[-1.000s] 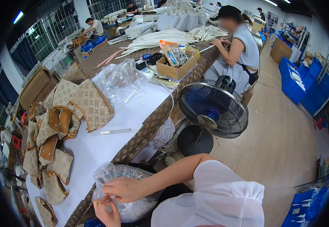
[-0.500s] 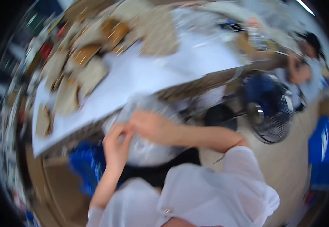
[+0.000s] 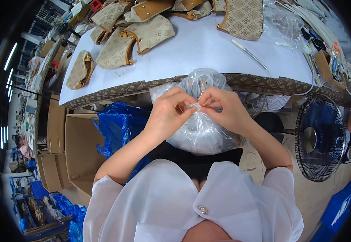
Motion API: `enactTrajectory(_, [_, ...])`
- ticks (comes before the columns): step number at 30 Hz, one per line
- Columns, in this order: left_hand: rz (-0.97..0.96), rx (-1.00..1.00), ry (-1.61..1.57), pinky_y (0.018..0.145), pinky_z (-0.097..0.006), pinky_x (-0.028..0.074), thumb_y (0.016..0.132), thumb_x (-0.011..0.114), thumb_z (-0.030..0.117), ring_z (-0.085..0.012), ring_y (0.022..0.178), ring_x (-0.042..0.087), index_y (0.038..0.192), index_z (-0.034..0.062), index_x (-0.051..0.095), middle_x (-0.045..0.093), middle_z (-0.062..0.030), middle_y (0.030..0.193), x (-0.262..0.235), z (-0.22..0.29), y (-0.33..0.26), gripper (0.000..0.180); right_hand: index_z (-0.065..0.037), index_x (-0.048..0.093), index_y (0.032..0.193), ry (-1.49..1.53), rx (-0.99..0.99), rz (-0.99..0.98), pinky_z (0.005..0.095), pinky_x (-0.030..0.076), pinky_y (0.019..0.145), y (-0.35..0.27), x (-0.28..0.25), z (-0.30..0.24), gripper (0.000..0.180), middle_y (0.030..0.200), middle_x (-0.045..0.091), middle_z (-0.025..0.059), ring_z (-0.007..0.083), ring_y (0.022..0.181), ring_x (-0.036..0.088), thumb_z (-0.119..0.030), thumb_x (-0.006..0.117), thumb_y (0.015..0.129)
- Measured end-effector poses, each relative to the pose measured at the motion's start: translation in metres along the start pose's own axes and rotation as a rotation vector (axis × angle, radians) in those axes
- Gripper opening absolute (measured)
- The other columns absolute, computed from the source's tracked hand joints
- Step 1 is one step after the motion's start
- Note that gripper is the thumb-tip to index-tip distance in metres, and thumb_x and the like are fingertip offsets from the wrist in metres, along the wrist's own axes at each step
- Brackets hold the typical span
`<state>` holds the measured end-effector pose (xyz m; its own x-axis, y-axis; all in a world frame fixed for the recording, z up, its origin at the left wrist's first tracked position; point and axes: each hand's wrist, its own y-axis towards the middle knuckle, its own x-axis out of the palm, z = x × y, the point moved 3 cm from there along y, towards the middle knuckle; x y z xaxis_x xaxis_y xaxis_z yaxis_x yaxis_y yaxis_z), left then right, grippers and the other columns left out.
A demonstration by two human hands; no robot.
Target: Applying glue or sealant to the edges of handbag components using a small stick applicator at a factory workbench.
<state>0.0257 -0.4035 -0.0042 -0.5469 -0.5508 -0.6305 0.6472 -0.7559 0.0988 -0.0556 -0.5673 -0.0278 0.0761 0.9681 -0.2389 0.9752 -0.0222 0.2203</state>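
A full, clear plastic bag (image 3: 201,135) rests on my lap against the table's front edge. Its gathered neck is pinched between my left hand (image 3: 169,111) and my right hand (image 3: 226,109), whose fingertips almost meet. Both hands are closed on the plastic, thumbs against forefingers. The loose top of the bag fans out beyond my fingers. What fills the bag looks pale and cannot be made out through the wrinkled film.
Several beige patterned handbags with brown trim (image 3: 137,38) lie on the white-topped table (image 3: 195,52), with a pen-like tool (image 3: 249,54). A fan (image 3: 320,138) stands at right. At left are a cardboard box (image 3: 82,141) and blue plastic bag (image 3: 123,125).
The view has swung, so the table and bags sit higher and the picture is sharper. My hands, close together before, now both pinch the bag's neck side by side.
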Motion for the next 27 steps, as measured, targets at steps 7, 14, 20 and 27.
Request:
enactTrajectory(7, [-0.123, -0.205, -0.489, 0.065, -0.025, 0.053, 0.086, 0.073, 0.004, -0.0088, 0.069, 0.064, 0.094, -0.0017, 0.068, 0.065, -0.0047, 0.088, 0.002, -0.032, 0.007, 0.010, 0.002, 0.061, 0.100, 0.100, 0.064, -0.094, 0.0244, 0.055, 0.079, 0.004, -0.006, 0.006, 0.017, 0.093, 0.066, 0.0050, 0.0094, 0.086, 0.064, 0.003, 0.067, 0.084])
enactTrajectory(14, [-0.082, -0.111, -0.776, 0.073, -0.024, 0.052, 0.093, 0.066, 0.005, -0.0089, 0.072, 0.062, 0.099, 0.0012, 0.062, 0.066, -0.0062, 0.094, 0.014, -0.052, -0.001, 0.008, 0.000, 0.062, 0.097, -0.143, -0.030, -0.075, 0.0286, 0.053, 0.073, 0.004, 0.004, 0.005, 0.014, 0.091, 0.065, 0.0077, 0.0149, 0.078, 0.059, 0.002, 0.067, 0.085])
enactTrajectory(20, [-0.162, 0.058, -0.843, 0.066, -0.024, 0.052, 0.098, 0.058, 0.013, -0.0138, 0.079, 0.062, 0.103, 0.0033, 0.055, 0.065, -0.0129, 0.095, 0.004, -0.055, 0.003, 0.011, -0.004, 0.064, 0.098, -0.210, -0.314, 0.010, 0.0312, 0.053, 0.072, 0.004, -0.001, 0.009, 0.014, 0.092, 0.067, 0.0068, 0.0220, 0.077, 0.059, 0.002, 0.066, 0.085])
enactTrajectory(27, [-0.765, -0.034, -0.536, 0.047, -0.025, 0.043, 0.103, 0.051, 0.021, -0.0106, 0.053, 0.054, 0.103, 0.0034, 0.053, 0.066, -0.0131, 0.097, -0.021, -0.036, 0.016, 0.018, -0.009, 0.065, 0.108, 0.106, -0.194, -0.465, 0.0361, 0.051, 0.076, 0.002, -0.005, 0.006, 0.019, 0.098, 0.070, 0.0052, 0.0255, 0.088, 0.067, -0.010, 0.066, 0.089])
